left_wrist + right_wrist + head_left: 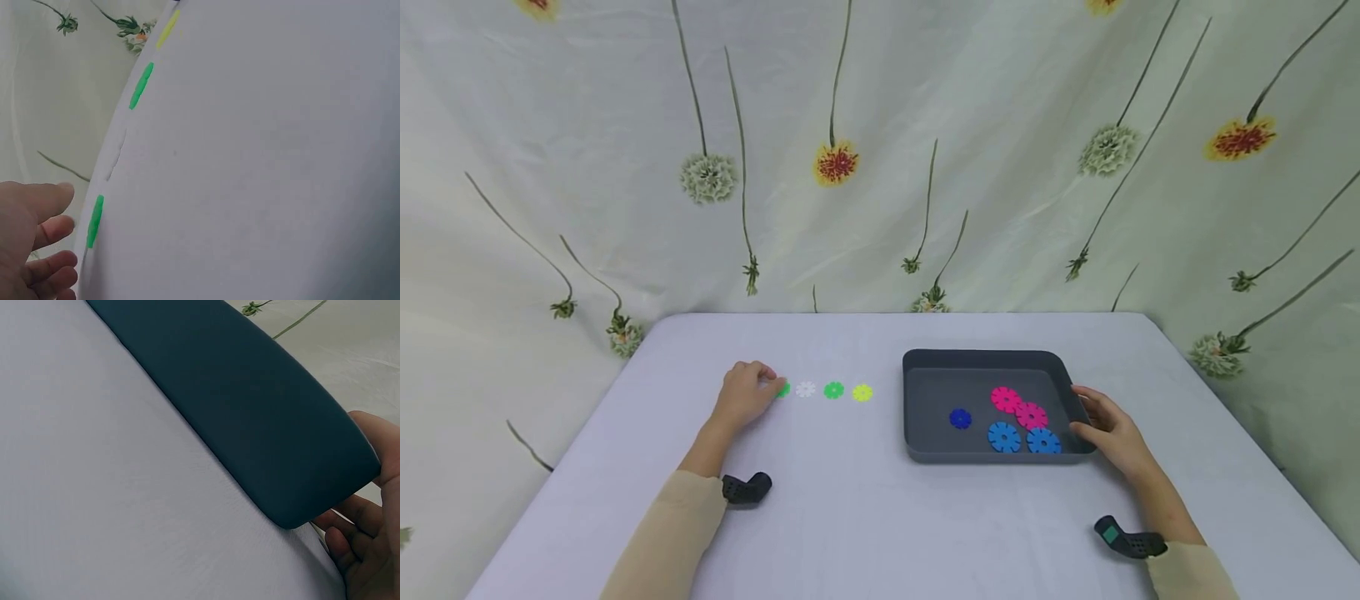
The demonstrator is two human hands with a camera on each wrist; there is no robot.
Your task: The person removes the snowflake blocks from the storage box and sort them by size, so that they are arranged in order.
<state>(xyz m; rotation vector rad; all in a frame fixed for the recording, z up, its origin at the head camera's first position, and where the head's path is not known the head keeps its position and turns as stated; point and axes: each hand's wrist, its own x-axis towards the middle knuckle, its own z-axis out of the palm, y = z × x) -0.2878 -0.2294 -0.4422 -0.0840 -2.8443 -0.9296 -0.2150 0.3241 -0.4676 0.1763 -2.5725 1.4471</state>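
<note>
My left hand is at the left end of a row of small notched plastic discs. Its fingertips overlap a green disc in the head view; in the left wrist view the loosely bent fingers stand just beside that disc and pinch nothing. Rightward along the row lie a white disc, another green disc and a yellow disc. My right hand grips the right side of a dark grey tray, thumb at the rim. In the right wrist view, the tray's outer wall hides its inside.
Inside the tray are a dark blue disc, two pink discs and two larger light blue discs. A white cloth covers the table. Behind it hangs a flower-print curtain.
</note>
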